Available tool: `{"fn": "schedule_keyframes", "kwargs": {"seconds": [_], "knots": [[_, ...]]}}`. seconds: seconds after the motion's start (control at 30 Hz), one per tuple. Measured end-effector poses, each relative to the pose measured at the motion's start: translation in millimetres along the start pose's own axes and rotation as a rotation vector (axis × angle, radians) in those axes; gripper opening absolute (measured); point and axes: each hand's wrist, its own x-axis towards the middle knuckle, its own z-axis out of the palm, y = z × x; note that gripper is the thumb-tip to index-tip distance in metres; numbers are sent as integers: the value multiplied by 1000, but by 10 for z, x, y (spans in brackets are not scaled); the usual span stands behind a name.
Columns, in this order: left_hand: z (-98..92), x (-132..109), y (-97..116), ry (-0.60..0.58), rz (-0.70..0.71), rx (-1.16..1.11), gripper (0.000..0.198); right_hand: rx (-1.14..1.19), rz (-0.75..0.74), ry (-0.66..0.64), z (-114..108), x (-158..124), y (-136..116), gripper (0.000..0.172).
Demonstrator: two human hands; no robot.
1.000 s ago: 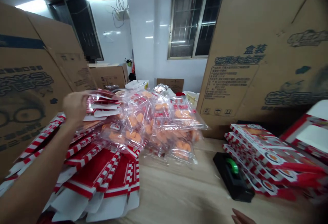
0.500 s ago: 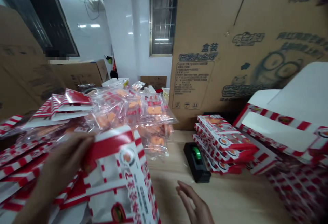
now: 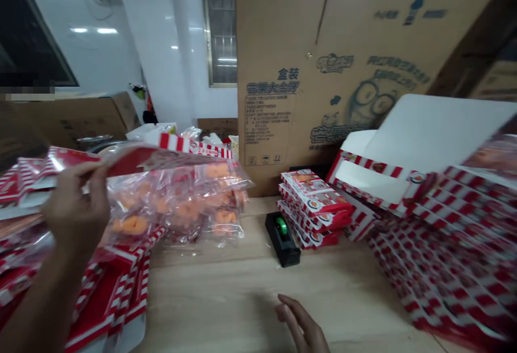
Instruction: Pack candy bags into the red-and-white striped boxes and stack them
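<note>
My left hand (image 3: 78,199) pinches one end of a flat red-and-white printed carton (image 3: 161,158), seen nearly edge-on above the bagged sweets. Clear bags with orange pieces (image 3: 183,210) lie in a heap behind and below it. Under my left forearm is a pile of flat red-and-white cartons (image 3: 117,294). My right hand (image 3: 301,323) is over the bare wood near the front edge of view, fingers apart and holding nothing. Ahead of it stands a black tape dispenser (image 3: 283,240) with a green roll.
Right of the dispenser are stacked filled cartons (image 3: 315,202). An open white-lined display box (image 3: 371,181) stands behind a tall stack of red-and-white packs (image 3: 452,272). A large cardboard box (image 3: 278,35) rises at the back of the wooden table (image 3: 210,288).
The carton in my left hand has been lifted off the pile and tilted from face-on to nearly edge-on. My view has swung right; my right hand stays low, fingers apart.
</note>
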Motion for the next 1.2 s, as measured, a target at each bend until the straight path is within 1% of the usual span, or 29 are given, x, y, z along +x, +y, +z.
{"fn": "schedule_keyframes", "kwargs": {"seconds": [0.03,0.1,0.13,0.17,0.23,0.3,0.4,0.47,0.53,0.57,0.6,0.63,0.67,0.7,0.73,0.8,0.83,0.87,0.9,0.93,1.03,1.07,1.1,1.2], "knots": [[154,-29,14,-92,136,26,42,-27,-2,16,-14,-1,5,43],[482,-156,53,-325,377,52,40,-77,-21,65,-9,-2,2,41],[634,-239,76,-412,454,51,38,-100,-36,86,5,-2,-5,40],[765,-324,99,-476,500,50,35,-119,-53,102,20,-4,-14,40],[951,-468,141,-550,516,68,32,-153,-79,119,52,-16,-33,40],[1045,-541,177,-590,486,111,33,-187,-91,120,75,-42,-41,38],[1100,-498,233,-607,412,172,38,-245,-101,116,64,-86,-29,36],[1135,-421,285,-623,393,190,40,-298,-130,132,-24,-81,-27,35],[1175,-367,348,-644,400,195,42,-382,-194,188,-232,-8,-77,34],[1191,-360,380,-649,403,197,43,-450,-250,244,-388,63,-136,35],[1201,-366,409,-650,401,201,44,-518,-306,309,-576,160,-224,36],[1202,-382,433,-646,392,207,45,-609,-373,402,-789,285,-343,37],[1194,-405,450,-640,386,209,45,-712,-454,501,-1016,434,-492,39],[1179,-431,462,-634,382,207,45,-744,-481,561,-1245,606,-667,40],[1158,-456,468,-627,382,202,44,-774,-488,614,-1464,796,-859,40],[1111,-495,472,-610,384,189,41,-1017,-446,746,-1837,1199,-1252,42],[1090,-509,472,-601,383,184,40,-1155,-378,774,-1981,1398,-1430,46],[1074,-518,471,-591,379,184,40,-1277,-291,773,-2097,1585,-1582,48],[1064,-526,468,-581,373,184,40,-1304,-254,774,-2188,1752,-1701,46],[1060,-531,460,-576,371,178,41,-1328,-207,768,-2258,1896,-1788,41],[1072,-551,398,-577,376,134,40,-1313,-125,754,-2383,2175,-1883,18],[1082,-562,363,-579,384,120,40,-1307,-115,764,-2406,2222,-1885,17],[1093,-574,323,-578,391,110,40,-1302,-119,787,-2420,2252,-1885,19],[1139,-623,211,-583,407,94,42,-1292,-175,902,-2426,2287,-1912,31]]}}
